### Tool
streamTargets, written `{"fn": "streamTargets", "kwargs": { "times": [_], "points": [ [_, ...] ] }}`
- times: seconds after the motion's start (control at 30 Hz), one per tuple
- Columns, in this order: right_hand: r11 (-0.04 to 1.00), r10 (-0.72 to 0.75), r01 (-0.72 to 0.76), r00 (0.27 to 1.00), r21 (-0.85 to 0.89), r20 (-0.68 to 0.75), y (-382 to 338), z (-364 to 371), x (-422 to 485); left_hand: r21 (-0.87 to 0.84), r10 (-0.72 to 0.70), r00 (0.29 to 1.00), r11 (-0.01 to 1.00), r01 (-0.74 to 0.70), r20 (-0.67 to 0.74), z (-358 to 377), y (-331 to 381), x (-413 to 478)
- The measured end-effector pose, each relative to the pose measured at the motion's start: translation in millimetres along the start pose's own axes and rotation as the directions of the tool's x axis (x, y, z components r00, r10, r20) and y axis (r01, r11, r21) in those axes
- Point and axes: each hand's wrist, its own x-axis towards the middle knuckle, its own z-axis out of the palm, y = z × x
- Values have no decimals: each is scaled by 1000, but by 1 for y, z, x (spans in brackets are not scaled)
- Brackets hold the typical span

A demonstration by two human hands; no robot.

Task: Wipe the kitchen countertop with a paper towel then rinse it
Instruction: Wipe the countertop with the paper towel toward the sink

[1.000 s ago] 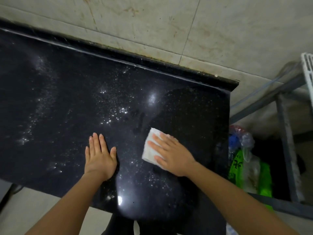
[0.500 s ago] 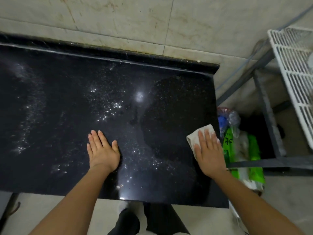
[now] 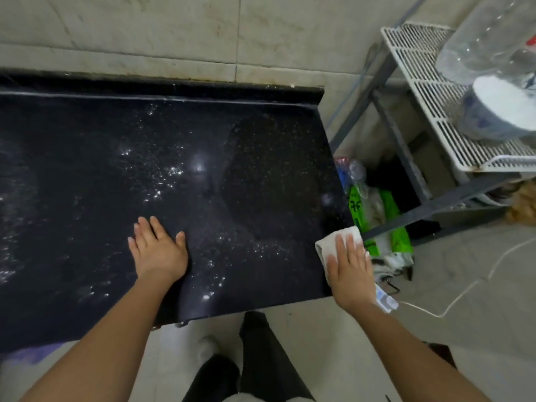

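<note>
— Paper towel, white and folded, is at the countertop's right edge near the front corner, pinned flat under the right hand. What stands around it?

— Just past that edge, lower down, a green and white plastic bag sits on the floor beside a grey metal frame. On top of the frame lies a white wire rack carrying a white bowl with blue pattern and a clear plastic bottle lying over it. A thin white cable trails over the pale floor by the right wrist

— How does the towel look?

— Crumpled into a thick pad, slightly grey at the folds; its far end shows beyond the fingertips, and part of it overhangs the edge

— And the hands?

— Right palm down, fingers straight and spread on the towel, pressing, not clenched. Left hand is flat on the black speckled stone countertop, fingers extended, holding nothing, well apart from the towel

— Edges and room?

— The slab ends at a raised black back lip against the beige tiled wall. Its surface is bare apart from scattered bright droplets left of centre and a duller patch towards the right. The front edge runs just before the person's dark trouser legs
</note>
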Motion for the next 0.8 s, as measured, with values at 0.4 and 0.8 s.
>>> {"fn": "streamTargets", "kwargs": {
  "times": [0.4, 0.8],
  "points": [
    [952, -305, 305, 951, 12, 50, -139, 28, -78, 124, 151, 988, 980, -154, 30, -7, -27, 0],
    [966, 238, -242, 970, 95, 54, -55, -11, 39, 196, 140, 990, 970, -144, 33, -6, -26, 2]
  ]
}}
